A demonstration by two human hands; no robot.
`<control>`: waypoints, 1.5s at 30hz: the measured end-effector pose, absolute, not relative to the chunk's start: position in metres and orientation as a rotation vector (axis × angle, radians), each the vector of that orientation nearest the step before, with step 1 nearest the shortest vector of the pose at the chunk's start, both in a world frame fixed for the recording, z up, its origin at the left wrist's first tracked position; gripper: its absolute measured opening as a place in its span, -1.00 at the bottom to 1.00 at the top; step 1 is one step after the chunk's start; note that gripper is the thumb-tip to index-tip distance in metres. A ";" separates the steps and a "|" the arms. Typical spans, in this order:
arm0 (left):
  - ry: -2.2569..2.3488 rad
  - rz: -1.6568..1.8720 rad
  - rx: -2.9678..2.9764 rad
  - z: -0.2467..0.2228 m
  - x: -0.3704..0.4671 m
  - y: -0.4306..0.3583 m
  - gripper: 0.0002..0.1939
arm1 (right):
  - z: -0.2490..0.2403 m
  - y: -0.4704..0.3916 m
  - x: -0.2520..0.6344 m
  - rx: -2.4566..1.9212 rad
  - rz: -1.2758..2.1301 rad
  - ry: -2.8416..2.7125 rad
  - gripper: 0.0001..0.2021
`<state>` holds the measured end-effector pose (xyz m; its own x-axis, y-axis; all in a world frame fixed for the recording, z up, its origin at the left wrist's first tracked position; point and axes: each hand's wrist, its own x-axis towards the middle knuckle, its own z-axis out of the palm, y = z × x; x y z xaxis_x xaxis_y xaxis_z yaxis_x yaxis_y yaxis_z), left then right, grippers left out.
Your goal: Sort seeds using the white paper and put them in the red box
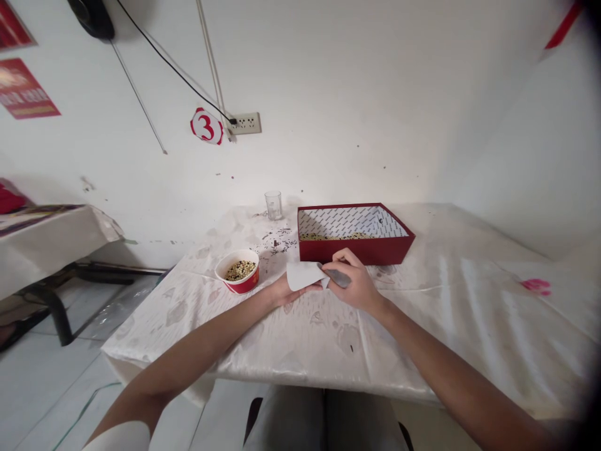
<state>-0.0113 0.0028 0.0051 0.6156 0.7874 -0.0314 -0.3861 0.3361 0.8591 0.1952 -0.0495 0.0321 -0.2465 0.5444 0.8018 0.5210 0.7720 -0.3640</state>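
Note:
My left hand (286, 291) is closed around a piece of white paper (303, 275), with its fingers under the paper. It cannot be made out whether the paper is folded into a packet. My right hand (354, 282) meets the paper's right edge, fingers curled around a flat grey object (339, 277) whose kind is unclear. Just behind both hands stands a dark red open box (357, 250), its patterned lining showing and a layer of mixed light and dark grains (335, 237) inside. To the left is a red and white paper bowl (246, 285) holding similar grains (240, 270).
A clear glass (273, 205) stands near the wall. Dark bits (277, 243) lie scattered between glass and bowl. A pale cloth (300, 351) covers the table. Above, a wall socket (245, 123) has a black cable plugged in. Another covered table (56, 244) is at left.

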 end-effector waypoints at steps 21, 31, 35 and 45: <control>0.450 0.833 0.870 0.006 -0.009 0.003 -0.76 | 0.036 -0.050 0.189 -0.897 -0.007 -1.772 -0.88; 0.457 0.841 0.922 0.006 -0.007 0.001 -0.72 | 0.034 -0.052 0.188 -0.890 -0.006 -1.826 -0.84; 0.443 0.850 0.974 0.003 -0.009 0.004 -0.60 | 0.034 -0.053 0.188 -0.882 0.040 -1.846 -0.83; 0.506 0.815 0.939 -0.007 -0.013 0.009 -0.62 | 0.034 -0.055 0.185 -0.866 0.118 -1.913 -0.83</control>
